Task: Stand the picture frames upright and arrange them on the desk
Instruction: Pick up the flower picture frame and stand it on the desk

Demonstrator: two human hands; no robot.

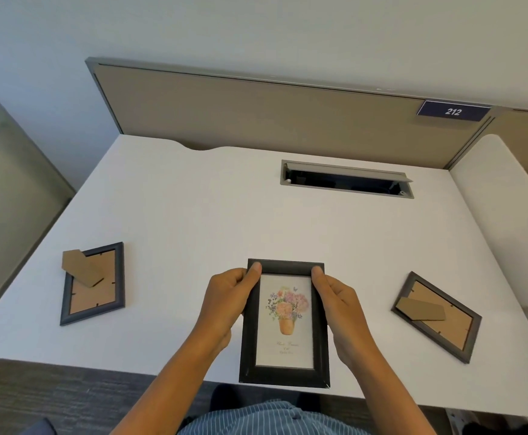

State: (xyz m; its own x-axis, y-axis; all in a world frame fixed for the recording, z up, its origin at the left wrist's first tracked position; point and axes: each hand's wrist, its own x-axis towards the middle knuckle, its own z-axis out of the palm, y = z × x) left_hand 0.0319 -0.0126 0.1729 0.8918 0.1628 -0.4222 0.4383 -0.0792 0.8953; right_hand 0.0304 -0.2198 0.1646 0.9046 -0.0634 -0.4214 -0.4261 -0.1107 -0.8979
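Workstation consists of a white desk with a curved notch cut into its far edge. A grey cable hatch is recessed in the top, lid raised, interior dark. A tan partition panel in a grey metal surround stands along the rear edge. A dark blue number plate reading 212 is fixed at its upper right corner. Wall behind is plain off-white. Floor covering is dark grey carpet. Lighting is even and soft.
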